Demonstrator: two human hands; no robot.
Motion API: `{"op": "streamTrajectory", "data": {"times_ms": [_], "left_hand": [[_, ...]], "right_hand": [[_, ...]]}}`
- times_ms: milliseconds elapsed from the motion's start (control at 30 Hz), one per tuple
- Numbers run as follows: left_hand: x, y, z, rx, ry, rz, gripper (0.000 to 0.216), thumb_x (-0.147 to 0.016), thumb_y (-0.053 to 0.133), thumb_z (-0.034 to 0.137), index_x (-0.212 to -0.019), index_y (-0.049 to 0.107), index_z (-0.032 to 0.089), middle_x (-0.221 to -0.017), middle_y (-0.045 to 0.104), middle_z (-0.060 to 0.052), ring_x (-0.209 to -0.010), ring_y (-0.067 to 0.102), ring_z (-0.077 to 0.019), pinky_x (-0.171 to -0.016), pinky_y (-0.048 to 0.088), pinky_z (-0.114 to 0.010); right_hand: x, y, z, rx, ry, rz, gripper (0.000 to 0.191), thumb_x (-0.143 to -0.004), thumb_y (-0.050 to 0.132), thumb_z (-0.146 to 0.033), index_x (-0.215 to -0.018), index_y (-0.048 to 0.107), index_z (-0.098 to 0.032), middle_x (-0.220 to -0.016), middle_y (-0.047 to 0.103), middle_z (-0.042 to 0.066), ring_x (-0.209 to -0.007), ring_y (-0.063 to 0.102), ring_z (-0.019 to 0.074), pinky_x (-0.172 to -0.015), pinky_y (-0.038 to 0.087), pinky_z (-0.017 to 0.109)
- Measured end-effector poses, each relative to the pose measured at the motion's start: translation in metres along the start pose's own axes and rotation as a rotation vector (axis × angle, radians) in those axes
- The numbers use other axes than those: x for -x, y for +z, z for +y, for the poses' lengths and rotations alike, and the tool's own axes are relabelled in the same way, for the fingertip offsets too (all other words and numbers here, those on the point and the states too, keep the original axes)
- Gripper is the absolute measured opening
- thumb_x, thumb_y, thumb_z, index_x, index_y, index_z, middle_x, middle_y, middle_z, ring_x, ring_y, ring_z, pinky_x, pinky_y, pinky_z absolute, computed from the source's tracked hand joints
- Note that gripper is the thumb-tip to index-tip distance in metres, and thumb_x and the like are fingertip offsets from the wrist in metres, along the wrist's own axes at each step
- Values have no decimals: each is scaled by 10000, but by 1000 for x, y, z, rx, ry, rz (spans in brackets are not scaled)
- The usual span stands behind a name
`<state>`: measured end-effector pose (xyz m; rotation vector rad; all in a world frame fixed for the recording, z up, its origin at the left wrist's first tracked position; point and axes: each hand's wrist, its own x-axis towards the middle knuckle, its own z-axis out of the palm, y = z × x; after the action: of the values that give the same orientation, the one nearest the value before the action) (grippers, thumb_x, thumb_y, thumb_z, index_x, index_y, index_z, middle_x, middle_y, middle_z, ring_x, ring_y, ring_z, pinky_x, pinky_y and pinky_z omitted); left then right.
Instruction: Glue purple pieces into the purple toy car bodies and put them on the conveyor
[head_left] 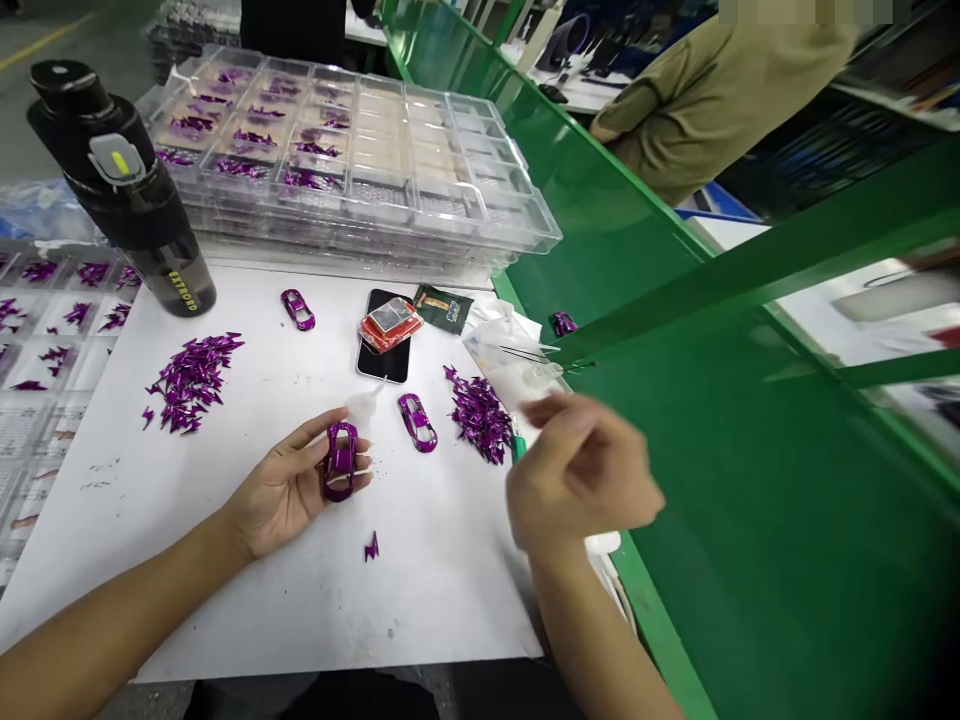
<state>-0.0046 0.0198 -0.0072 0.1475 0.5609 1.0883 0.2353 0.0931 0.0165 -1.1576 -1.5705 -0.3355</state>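
My left hand [289, 490] holds a purple toy car body [342, 460] between thumb and fingers, over the white table. My right hand [581, 475] is raised at the table's right edge, curled and blurred by motion; whatever its fingers may pinch cannot be made out. Beside the held body lies a second purple car body [418, 422], with another car body [298, 309] farther back. A small jagged purple piece [371, 546] rests near the front. Similar pieces form a left pile [193, 385] and a right pile [480, 415], the latter close to my right hand.
Clear compartment trays [465, 235] are stacked at the back, and a black bottle [142, 200] stands at left. A phone [384, 365] lies under a red packet [390, 326]. Green partition [600, 200] borders the right side; a person in an olive shirt [720, 100] is beyond it.
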Motion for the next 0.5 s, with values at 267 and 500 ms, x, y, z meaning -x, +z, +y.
{"op": "streamTrajectory", "data": {"times_ms": [267,500], "left_hand": [[1,-1,0,-72,59,-78,221,-926,691,183,-1137,693,251,-1145,766,-53,-1215,675,-207,-994,536,-290],[3,3,2,-151,48,-145,204,-869,762,195,-1053,703,260,-1092,756,-25,-1143,701,-200,-994,515,-282]], "right_hand": [[46,4,-66,-359,-276,-539,322,-925,648,-409,-1065,577,-129,-814,685,80,-704,658,163,-568,541,266],[52,2,-76,-319,-273,-455,290,-853,743,-314,-1003,575,-132,-751,662,54,-641,622,144,-537,511,257]]}}
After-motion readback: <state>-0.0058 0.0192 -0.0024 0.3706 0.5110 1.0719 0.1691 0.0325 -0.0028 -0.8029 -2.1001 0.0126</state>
